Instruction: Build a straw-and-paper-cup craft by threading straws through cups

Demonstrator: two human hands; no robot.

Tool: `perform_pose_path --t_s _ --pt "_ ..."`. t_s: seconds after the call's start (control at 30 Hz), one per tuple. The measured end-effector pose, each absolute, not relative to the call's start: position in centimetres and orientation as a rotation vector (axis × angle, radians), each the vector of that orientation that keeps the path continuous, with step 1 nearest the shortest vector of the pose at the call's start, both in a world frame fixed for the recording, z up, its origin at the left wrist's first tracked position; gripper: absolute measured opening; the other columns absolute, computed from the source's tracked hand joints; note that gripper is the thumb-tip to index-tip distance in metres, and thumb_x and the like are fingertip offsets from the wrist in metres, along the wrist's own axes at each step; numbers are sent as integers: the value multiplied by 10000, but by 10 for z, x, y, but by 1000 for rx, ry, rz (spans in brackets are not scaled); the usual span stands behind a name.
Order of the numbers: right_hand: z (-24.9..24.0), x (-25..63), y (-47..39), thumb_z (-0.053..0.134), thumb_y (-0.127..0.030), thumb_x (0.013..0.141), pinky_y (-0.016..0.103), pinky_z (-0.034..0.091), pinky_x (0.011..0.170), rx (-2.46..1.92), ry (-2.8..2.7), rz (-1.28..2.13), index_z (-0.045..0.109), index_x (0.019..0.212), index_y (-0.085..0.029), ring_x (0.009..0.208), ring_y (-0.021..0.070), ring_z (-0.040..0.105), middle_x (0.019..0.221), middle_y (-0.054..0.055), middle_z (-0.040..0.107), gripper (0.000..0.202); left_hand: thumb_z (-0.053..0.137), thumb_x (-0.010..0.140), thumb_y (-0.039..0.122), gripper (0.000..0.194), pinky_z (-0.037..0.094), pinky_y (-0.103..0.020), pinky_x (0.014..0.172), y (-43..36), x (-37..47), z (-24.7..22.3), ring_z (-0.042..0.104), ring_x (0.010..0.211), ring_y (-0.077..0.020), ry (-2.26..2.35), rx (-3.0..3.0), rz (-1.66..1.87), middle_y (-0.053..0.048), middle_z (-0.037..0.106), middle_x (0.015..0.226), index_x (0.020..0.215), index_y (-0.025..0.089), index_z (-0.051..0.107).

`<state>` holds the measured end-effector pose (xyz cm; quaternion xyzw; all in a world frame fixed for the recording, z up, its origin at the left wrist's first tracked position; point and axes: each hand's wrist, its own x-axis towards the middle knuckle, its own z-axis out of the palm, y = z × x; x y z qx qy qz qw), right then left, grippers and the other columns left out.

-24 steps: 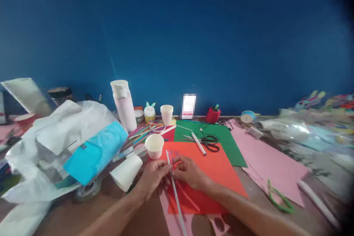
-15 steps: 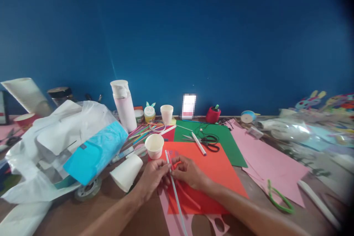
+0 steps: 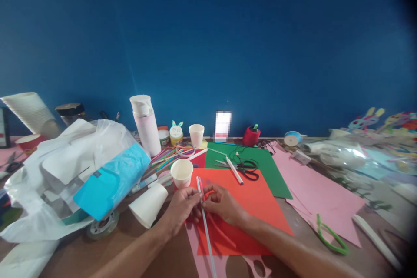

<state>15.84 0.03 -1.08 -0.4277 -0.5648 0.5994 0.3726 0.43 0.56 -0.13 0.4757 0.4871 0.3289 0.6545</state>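
Observation:
My left hand [image 3: 184, 206] is closed in a pinch on a long white pipe cleaner [image 3: 207, 234], which runs from near the paper cup down towards the bottom edge. Close beside it, my right hand [image 3: 221, 202] pinches a red pipe cleaner [image 3: 223, 229], whose lower end curves over the orange-red paper [image 3: 257, 217]. The fingertips of both hands almost meet, and the two strands lie side by side there. Just beyond my left hand stands an upright white paper cup [image 3: 181, 173]. Another white cup [image 3: 148, 206] lies on its side to the left.
Black-handled scissors [image 3: 249, 169] and a white marker [image 3: 234, 169] lie on green paper [image 3: 276, 182]. Pink paper [image 3: 322, 195] and a green pipe cleaner [image 3: 330, 236] are at the right. A plastic bag [image 3: 32, 217] and blue packet [image 3: 112, 182] fill the left.
Both hands keep their pinch at nearly the same spot. The white strand's upper end has shifted very slightly right; the whole view has moved a little.

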Motion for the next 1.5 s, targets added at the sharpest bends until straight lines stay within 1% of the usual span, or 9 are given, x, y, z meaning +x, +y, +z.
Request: perform_pose_path --t_s 0.13,0.27,0.47,0.63,0.8,1.0,1.13,1.3,1.5 --pt "-9 158 -1 605 -235 693 166 242 413 -1106 -1460 1513 464 894 -167 414 41 356 501 -87 456 254 554 688 435 299 345 -157 328 6 6 1 460 321 -73 1106 1058 753 26 525 403 640 150 478" --pt "-8 159 -1 577 -295 730 170 224 399 -1135 -1499 1464 487 898 -175 397 44 311 467 -97 405 225 555 683 428 294 320 -154 314 5 7 5 449 304 -73 1122 1056 746 26 524 391 620 155 467" --pt "-2 162 4 539 -282 747 194 354 497 -1126 -1451 1343 539 795 -164 514 77 455 577 -42 504 127 598 656 409 307 328 -155 337 3 7 7 465 318 -76 1071 1069 743 40 500 366 584 160 434" --pt "6 162 4 544 -269 738 222 411 576 -1105 -1381 1279 550 800 -163 600 95 508 683 -15 543 122 622 653 391 304 381 -187 381 0 8 3 495 354 -86 898 1089 734 45 516 419 600 158 434" --pt "6 163 6 584 -317 711 228 394 584 -1095 -1349 1357 570 850 -170 600 93 493 682 -16 554 203 614 663 407 314 386 -206 377 -4 10 0 497 351 -98 854 1090 688 53 496 428 607 168 419" --pt "5 165 10 634 -363 660 222 366 558 -1078 -1338 1442 561 733 -160 569 86 468 637 -21 538 228 587 686 426 309 357 -200 352 -4 9 0 486 335 -99 883 1127 657 54 493 432 618 172 424" --pt "9 165 9 635 -360 656 206 350 518 -1099 -1313 1432 543 713 -157 539 77 453 606 -30 521 230 604 673 422 318 365 -204 377 -5 9 0 456 347 -79 878 1124 698 64 462 445 614 168 423" --pt "13 167 8 629 -357 660 188 319 454 -1133 -1269 1453 528 709 -157 475 60 430 566 -45 506 230 635 655 393 321 322 -177 415 -5 10 3 422 401 -49 856 1120 763 66 436 470 590 151 434" --pt "12 172 12 622 -362 677 176 332 445 -1104 -1218 1472 526 719 -156 492 66 472 574 -41 518 232 604 683 397 284 315 -183 400 -5 8 4 427 386 -60 875 1111 730 49 477 480 643 140 490"
